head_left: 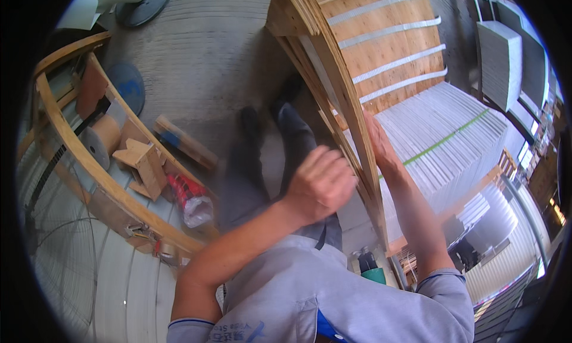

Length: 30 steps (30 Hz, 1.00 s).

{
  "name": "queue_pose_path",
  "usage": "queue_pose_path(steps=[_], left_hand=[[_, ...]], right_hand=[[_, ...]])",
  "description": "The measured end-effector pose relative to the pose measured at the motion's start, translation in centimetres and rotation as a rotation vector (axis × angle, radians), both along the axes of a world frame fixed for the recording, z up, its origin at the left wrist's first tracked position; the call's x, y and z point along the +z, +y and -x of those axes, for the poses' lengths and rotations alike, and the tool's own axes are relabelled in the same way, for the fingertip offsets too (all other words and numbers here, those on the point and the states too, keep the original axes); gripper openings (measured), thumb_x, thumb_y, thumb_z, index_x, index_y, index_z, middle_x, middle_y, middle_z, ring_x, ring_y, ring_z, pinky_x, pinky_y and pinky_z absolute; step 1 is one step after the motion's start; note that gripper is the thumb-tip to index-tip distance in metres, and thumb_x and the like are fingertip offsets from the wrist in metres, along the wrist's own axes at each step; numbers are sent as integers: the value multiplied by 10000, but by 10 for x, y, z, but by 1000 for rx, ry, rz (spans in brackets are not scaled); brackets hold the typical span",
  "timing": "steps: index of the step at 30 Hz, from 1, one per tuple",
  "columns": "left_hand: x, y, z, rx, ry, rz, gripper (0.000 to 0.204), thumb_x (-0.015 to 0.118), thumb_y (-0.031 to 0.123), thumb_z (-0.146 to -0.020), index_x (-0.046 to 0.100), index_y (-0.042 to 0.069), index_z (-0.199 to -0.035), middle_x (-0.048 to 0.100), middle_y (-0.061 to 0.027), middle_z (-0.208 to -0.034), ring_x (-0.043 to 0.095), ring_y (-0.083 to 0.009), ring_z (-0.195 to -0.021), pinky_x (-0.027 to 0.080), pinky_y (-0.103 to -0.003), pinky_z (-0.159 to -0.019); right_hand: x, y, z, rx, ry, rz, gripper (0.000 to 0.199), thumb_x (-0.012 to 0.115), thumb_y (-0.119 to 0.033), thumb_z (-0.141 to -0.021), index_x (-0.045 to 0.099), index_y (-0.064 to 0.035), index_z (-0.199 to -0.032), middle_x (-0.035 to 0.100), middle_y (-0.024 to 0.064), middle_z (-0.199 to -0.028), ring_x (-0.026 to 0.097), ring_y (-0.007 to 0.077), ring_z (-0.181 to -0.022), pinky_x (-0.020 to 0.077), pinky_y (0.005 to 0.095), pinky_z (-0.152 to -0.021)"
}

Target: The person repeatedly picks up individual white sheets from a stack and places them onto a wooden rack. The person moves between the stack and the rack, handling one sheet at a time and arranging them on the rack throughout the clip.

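The person stands close against a stack of thin plywood sheets [333, 63] leaning on edge, with white strips across the broad face. The right hand [376, 141] lies flat and open against the sheets' edges, fingers together, gripping nothing. The left hand [319, 185] hovers just beside the same edges, loosely curled; I cannot tell whether it touches the wood.

The likeliest trouble, to my eye, is a sheet slipping off the lean: only an open palm steadies the edges, and the thin layers could fan apart or pinch a finger. Splinters along the raw edge look possible too.

Room is tight. To the right sits a block of white panels [453, 128], touching or nearly so. To the left a curved wooden frame [89, 170] holds scrap blocks and a red packet [189, 195]. The concrete floor [202, 63] at far left gives more space.
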<state>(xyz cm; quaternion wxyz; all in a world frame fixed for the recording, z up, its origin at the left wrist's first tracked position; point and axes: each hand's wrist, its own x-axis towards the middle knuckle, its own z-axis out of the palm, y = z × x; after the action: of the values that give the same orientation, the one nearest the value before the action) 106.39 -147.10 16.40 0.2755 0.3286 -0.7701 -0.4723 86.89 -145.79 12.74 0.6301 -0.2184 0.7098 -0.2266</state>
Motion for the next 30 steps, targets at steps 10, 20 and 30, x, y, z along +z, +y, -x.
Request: queue_pose_path(steps=[10, 20, 30], left_hand=[[-142, 122, -211, 40, -553, -340, 128, 559, 109, -853, 655, 29, -825, 637, -173, -844, 611, -375, -808, 488, -472, -725], [-127, 77, -190, 43, -536, -320, 191, 530, 124, -911, 646, -25, -883, 633, -223, -880, 605, -414, -816, 475, -459, -716], [4, -123, 2, -123, -79, 643, 249, 492, 147, -995, 657, 60, -1159, 682, -85, -1120, 637, -234, -1076, 497, -334, -972]], right_hand=[[-14, 20, 1, 176, 270, 259, 613, 355, -499, -990, 576, 27, -1214, 627, 187, -1178, 558, 256, -1092, 406, 352, -966], [-20, 26, 5, 42, 233, 85, 777, 378, -665, -909, 572, -2, -1265, 593, 178, -1268, 531, 282, -1159, 374, 349, -1004], [17, 102, 38, 56, 425, 210, 624, 515, -556, -905, 647, -5, -1167, 671, 197, -1088, 615, 340, -1063, 479, 400, -906]])
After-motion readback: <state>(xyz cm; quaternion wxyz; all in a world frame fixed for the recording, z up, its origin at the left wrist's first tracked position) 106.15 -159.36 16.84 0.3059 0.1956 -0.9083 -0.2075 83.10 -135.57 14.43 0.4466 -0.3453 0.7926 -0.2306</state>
